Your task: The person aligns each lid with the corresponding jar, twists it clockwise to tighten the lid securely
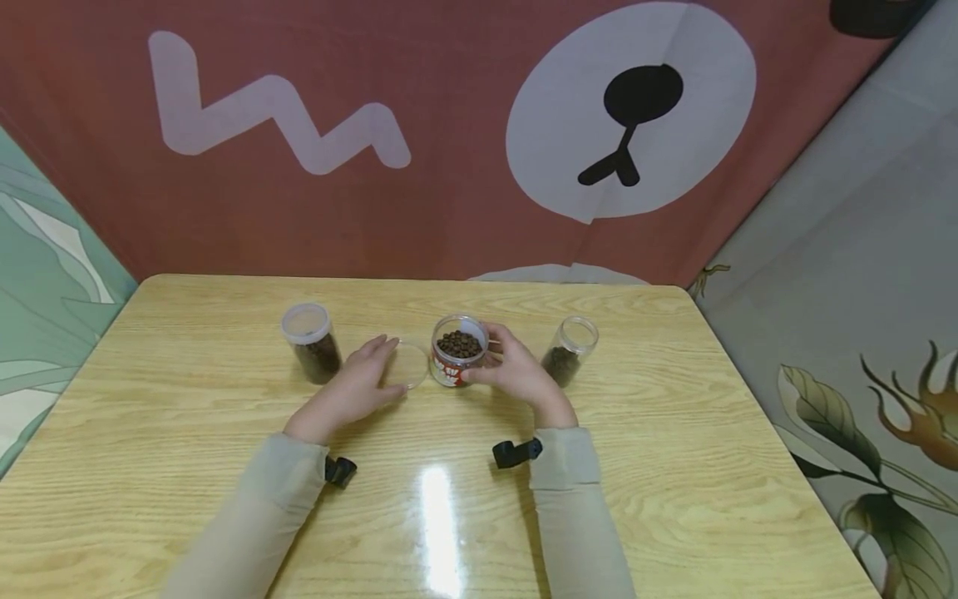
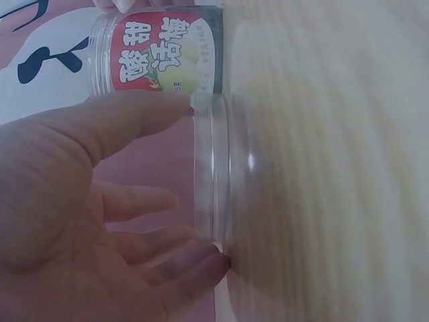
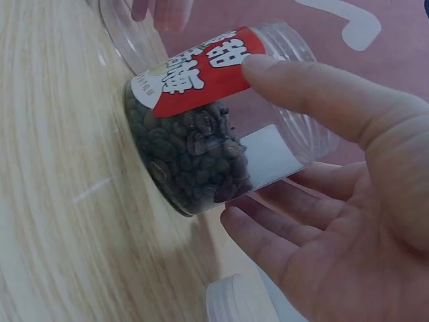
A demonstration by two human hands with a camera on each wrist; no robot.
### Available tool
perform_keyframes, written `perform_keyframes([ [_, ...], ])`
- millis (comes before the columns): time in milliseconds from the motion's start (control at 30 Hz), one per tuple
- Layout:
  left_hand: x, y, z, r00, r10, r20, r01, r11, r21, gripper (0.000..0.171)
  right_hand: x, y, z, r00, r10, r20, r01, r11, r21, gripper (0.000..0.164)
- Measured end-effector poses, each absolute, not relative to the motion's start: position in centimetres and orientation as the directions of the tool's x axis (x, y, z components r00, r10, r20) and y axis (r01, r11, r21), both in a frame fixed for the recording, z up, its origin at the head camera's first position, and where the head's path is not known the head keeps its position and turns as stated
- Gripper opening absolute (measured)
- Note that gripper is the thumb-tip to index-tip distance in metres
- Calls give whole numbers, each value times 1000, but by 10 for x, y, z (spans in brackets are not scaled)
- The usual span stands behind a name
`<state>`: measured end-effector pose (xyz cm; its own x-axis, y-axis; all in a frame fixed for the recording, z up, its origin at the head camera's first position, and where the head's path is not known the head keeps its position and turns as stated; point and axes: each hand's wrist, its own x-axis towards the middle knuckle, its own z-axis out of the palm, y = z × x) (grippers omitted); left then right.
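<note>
A clear open jar (image 1: 458,353) with a red label stands on the table, partly filled with brown coffee beans (image 3: 191,157). My right hand (image 1: 516,366) holds it from the right, with the thumb on the near wall and the fingers round the far side. Just left of the jar, a clear round lid (image 2: 212,171) lies flat on the wood. Its rim is held by my left hand (image 1: 362,387), thumb at the near edge and fingertips at the far edge. The left palm does not touch the lid.
A white-lidded jar (image 1: 314,345) with dark contents stands left of my left hand. Beyond my right hand is another clear jar (image 1: 569,351), with dark contents at the bottom. The wooden table (image 1: 404,499) ends at a printed red cloth (image 1: 434,225) behind.
</note>
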<state>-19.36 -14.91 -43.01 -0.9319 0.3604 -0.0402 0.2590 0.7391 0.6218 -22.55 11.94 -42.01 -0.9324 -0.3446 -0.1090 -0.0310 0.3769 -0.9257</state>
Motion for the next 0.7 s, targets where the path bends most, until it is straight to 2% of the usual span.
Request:
perform_keyframes([
  [133, -198, -146, -431, -932, 355, -77, 234, 750, 619, 82, -225, 118, -421, -936, -332, -122, -28, 412, -911, 80],
  [400, -204, -142, -432, -934, 339, -110, 211, 774, 597, 87, -227, 116, -425, -940, -315, -128, -20, 429, -903, 83],
  [700, -208, -137, -431, -938, 333, -101, 219, 790, 573, 87, -228, 115, -431, -939, -323, -115, -23, 393, -919, 81],
])
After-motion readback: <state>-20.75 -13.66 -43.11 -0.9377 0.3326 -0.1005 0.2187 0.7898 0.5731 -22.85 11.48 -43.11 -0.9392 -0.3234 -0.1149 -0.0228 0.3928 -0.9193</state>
